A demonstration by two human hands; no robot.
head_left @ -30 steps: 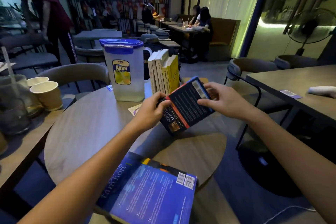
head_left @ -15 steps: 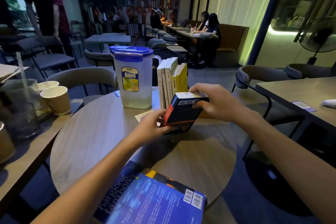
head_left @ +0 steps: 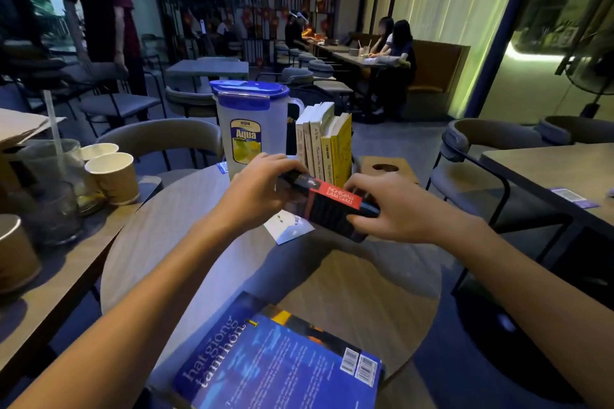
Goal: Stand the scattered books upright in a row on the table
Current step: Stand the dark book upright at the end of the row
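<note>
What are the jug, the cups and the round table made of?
The jug looks like frosted, see-through plastic with a glossy blue plastic lid; light passes dimly through its wall. The cups look like paper, matte tan outside and pale inside, with thin rolled rims. The table shows matte wood grain lines; whether it is solid wood or laminate cannot be told.

Left hand (head_left: pixel 255 189), right hand (head_left: pixel 395 209) grip dark book (head_left: pixel 327 209).
</note>
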